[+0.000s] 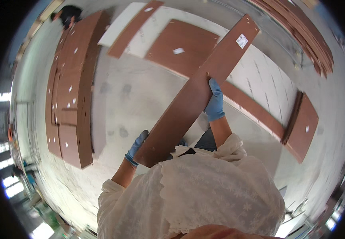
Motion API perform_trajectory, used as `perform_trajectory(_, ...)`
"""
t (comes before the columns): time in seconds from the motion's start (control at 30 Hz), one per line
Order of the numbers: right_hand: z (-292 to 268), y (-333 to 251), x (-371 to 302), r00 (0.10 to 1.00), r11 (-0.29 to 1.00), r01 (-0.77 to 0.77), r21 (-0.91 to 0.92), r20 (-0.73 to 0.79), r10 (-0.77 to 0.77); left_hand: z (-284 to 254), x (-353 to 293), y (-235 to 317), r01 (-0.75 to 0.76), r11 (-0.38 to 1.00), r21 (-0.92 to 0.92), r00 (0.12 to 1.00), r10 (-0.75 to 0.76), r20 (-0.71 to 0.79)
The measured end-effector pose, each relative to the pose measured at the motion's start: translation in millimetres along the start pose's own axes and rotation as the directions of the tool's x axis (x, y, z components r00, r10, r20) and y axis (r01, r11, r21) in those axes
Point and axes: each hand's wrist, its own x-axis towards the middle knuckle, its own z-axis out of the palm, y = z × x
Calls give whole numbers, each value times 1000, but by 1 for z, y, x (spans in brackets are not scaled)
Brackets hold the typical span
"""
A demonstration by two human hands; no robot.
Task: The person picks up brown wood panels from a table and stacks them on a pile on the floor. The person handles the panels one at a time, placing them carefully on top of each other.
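Observation:
Slanting from my body up to the far right, a long reddish-brown board (196, 91) is held in both hands. A white label (241, 41) sticks near its far end, beside a few small holes. My left hand (137, 146), in a blue glove, grips the near end at its left edge. Farther along, my blue-gloved right hand (215, 100) is closed on the right edge, about halfway up. The fingers under the board are hidden. Beyond the board, a wide brown panel (182, 46) lies on a white sheet (260, 75).
At the left stands a tall stack of brown panels (71, 95), with a person (69, 16) bending at its far end. More brown boards (300, 30) are piled at the far right. A smaller stack of panels (303, 125) sits on the right. Grey floor (128, 99) lies between.

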Motion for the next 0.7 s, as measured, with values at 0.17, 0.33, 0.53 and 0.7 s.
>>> perform_trajectory(0.17,91,118,-6,993,990,-112,-84,34,115,-114,-118,-1,-429,866,-258,902,396,-171)
perform_trajectory(0.33,161,226,16,970,966,-200,-162,103,218,-143,-172,3,-749,591,-300,662,636,-397)
perform_trajectory(0.53,229,351,50,892,901,-354,-249,199,405,-178,-204,41,-875,466,-131,442,660,-608)
perform_trajectory(0.7,320,484,42,718,759,-502,-414,290,633,-229,-270,87,-959,265,100,58,527,-848)
